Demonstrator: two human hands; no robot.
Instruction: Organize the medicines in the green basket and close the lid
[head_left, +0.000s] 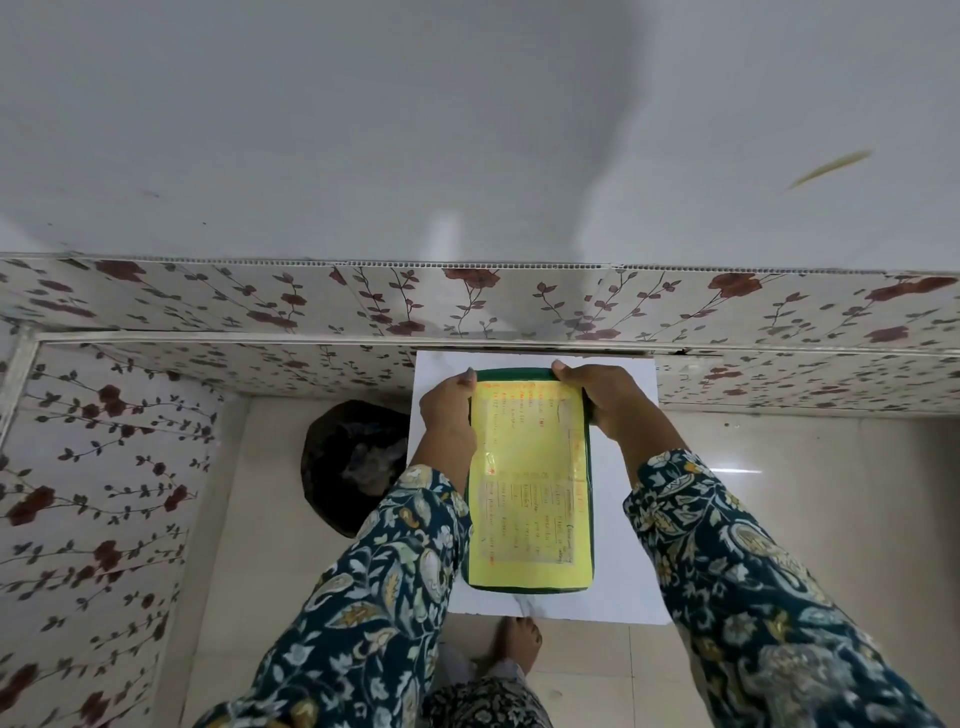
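The green basket (519, 588) rests on a small white table (623, 545), seen from straight above. Its lid (530, 488) is down and carries a yellow sheet with handwritten notes. My left hand (448, 408) grips the far left corner of the lid. At the far right corner, my right hand (605, 397) holds the rim, thumb on the far edge. The medicines are hidden under the lid.
A black bin with a dark bag (353, 462) stands on the floor left of the table. A wall with flowered panels (363, 306) runs just beyond the table. My bare foot (517, 644) shows below the table's near edge.
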